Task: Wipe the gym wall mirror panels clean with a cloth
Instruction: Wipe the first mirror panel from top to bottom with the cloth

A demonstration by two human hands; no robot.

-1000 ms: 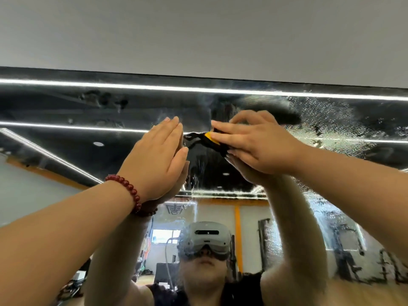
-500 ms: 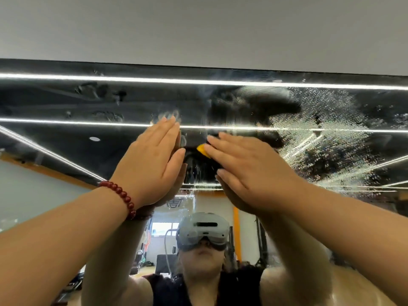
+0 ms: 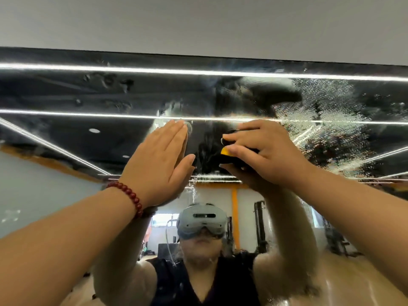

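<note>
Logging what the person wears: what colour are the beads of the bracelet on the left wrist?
Dark red, round beads on the bracelet, seen clearly in the head view.

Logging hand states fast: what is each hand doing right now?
Left hand: open, fingers straight, flat against the mirror.
Right hand: closed, fingers curled round a black and yellow tool held on the glass.

A string of round dark-red beads (image 3: 130, 196) circles the wrist below the flat fingers; plain grey painted wall (image 3: 198, 23) spans above the fingertips.

Plain grey wall (image 3: 198, 21) — evenly lit
</note>
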